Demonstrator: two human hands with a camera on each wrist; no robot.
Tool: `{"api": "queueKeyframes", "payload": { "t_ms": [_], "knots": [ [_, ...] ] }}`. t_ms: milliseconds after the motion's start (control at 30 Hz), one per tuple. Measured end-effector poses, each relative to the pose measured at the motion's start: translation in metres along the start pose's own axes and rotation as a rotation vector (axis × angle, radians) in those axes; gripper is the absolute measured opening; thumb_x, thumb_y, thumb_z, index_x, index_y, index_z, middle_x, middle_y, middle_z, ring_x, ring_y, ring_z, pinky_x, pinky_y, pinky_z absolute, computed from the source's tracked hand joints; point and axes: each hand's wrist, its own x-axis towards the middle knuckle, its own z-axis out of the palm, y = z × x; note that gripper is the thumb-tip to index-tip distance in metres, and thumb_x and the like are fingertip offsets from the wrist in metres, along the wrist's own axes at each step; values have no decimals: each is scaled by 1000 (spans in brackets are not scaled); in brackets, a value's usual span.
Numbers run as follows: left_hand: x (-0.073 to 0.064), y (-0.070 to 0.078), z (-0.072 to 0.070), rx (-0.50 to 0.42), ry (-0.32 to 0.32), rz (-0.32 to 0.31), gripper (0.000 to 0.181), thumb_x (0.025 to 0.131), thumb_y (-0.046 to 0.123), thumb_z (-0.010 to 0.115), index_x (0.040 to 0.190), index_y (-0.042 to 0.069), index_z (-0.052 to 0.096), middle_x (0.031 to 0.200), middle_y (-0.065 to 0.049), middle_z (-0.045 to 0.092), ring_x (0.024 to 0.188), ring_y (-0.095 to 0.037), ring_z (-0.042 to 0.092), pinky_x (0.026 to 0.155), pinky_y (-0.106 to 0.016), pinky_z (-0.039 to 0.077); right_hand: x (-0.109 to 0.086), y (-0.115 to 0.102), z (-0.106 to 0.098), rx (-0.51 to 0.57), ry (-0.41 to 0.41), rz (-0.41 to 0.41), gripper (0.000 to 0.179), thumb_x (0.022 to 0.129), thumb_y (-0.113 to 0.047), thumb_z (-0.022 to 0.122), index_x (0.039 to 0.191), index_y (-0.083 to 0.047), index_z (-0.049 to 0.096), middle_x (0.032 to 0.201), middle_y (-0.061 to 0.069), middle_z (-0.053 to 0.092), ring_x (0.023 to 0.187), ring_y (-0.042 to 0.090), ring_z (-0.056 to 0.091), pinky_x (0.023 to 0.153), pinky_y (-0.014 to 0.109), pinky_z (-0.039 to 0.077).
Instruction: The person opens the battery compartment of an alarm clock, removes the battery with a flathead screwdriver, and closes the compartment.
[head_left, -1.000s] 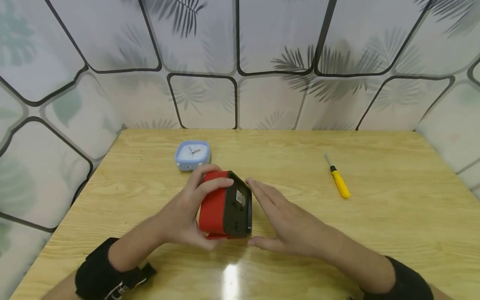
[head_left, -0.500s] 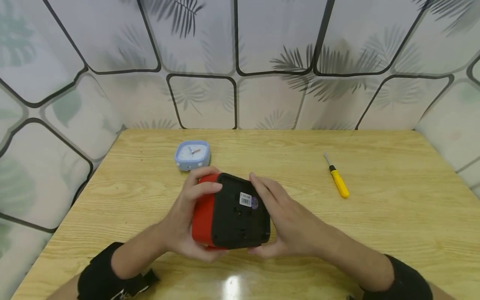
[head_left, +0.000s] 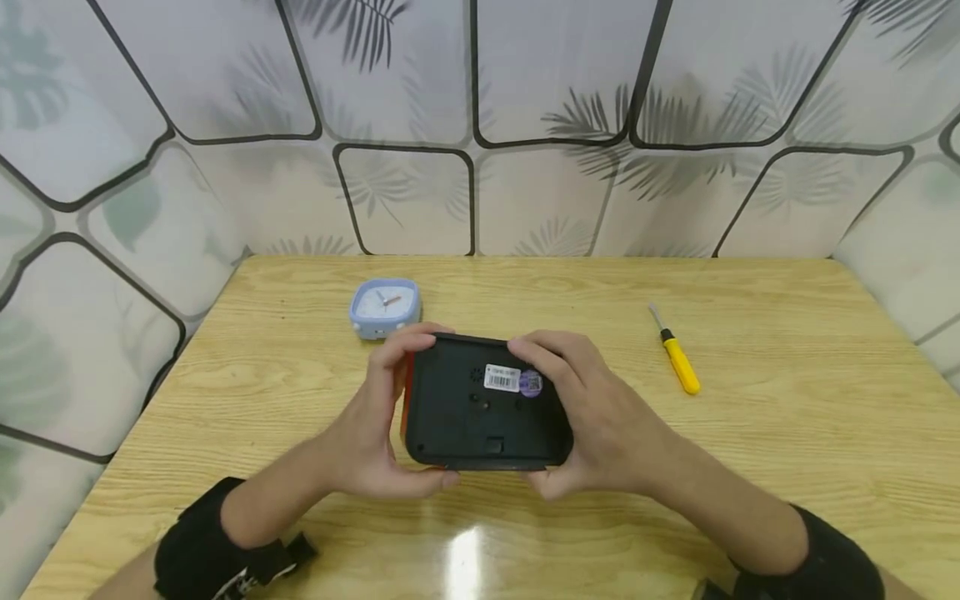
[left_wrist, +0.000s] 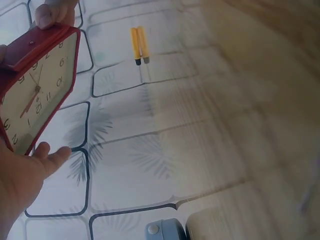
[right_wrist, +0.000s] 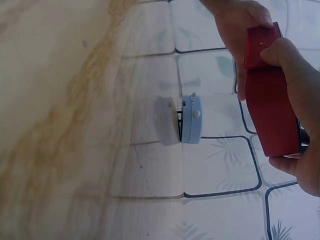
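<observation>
From my head view, I have the red clock (head_left: 465,425) off the tabletop (head_left: 787,400), just below the middle of the view, with both hands gripping it. The left hand (head_left: 375,429) takes its 9 o'clock end, fingers over the upper edge and thumb under the lower; the right hand (head_left: 603,421) pinches the 3 o'clock end the same way. Its long axis lies almost level, 9 to 3 o'clock. The black back faces me, so the dial points away toward 12 o'clock, at the patterned wall (head_left: 547,192); my left wrist view shows that dial (left_wrist: 42,80) and its numerals. On the back, a white label (head_left: 502,377) and a round purple sticker (head_left: 531,383) sit side by side, toward 1 o'clock. The blue clock (head_left: 385,308) stands near at 10 o'clock. Well apart, between 2 and 3 o'clock, lies the yellow screwdriver (head_left: 680,364), its tip pointing to 11.
</observation>
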Motion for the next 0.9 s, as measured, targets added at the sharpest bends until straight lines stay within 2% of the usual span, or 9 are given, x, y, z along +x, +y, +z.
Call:
{"api": "queueKeyframes", "payload": {
  "t_ms": [133, 333, 467, 600, 700, 800, 900],
  "knots": [
    [0, 1, -3, 47, -36, -85, 110, 75, 43, 83, 143, -14, 18, 144, -25, 36, 129, -29, 42, 111, -33, 34, 1, 3, -2, -8, 5, -13, 116, 50, -42, 88, 147, -6, 34, 143, 14, 40, 129, 23, 41, 110, 28, 39],
    [-3, 4, -8, 117, -144, -356, 131, 66, 40, 92, 159, 10, 6, 155, -7, 32, 140, -23, 36, 119, -41, 30, 0, 6, -4, -20, -31, 30, 123, 50, -44, 88, 151, -4, 31, 144, 13, 40, 130, 23, 40, 110, 34, 41],
    [-4, 5, -10, 203, -211, -478, 136, 63, 41, 94, 161, 19, 3, 159, -5, 29, 146, -24, 30, 118, -53, 31, -1, 10, -3, -50, -58, 40, 123, 51, -46, 87, 152, -2, 32, 144, 12, 42, 130, 22, 41, 109, 36, 43],
    [-5, 6, -11, 301, -278, -571, 134, 65, 52, 90, 162, 17, 5, 163, -8, 25, 150, -29, 25, 115, -59, 31, -3, 14, -2, -90, -108, 55, 122, 51, -49, 86, 152, -2, 34, 143, 12, 42, 128, 23, 43, 104, 40, 49],
    [-5, 6, -11, 341, -342, -630, 127, 68, 55, 86, 161, 12, 11, 162, -12, 27, 148, -31, 29, 114, -58, 34, -5, 16, -1, -110, -182, 91, 122, 53, -51, 85, 152, -3, 34, 143, 12, 43, 127, 23, 45, 102, 41, 50],
    [-5, 6, -11, 352, -414, -680, 117, 75, 57, 81, 159, 6, 19, 158, -14, 33, 144, -32, 36, 113, -55, 38, -6, 18, 2, -103, -280, 140, 120, 56, -53, 84, 154, -6, 32, 144, 9, 43, 127, 21, 45, 101, 39, 51],
    [-5, 8, -9, 324, -470, -748, 110, 80, 59, 76, 159, 6, 21, 158, -12, 33, 143, -30, 37, 113, -52, 39, -6, 19, 4, -86, -349, 178, 120, 57, -53, 84, 156, -10, 30, 145, 7, 42, 127, 18, 45, 99, 38, 52]
  ]
}}
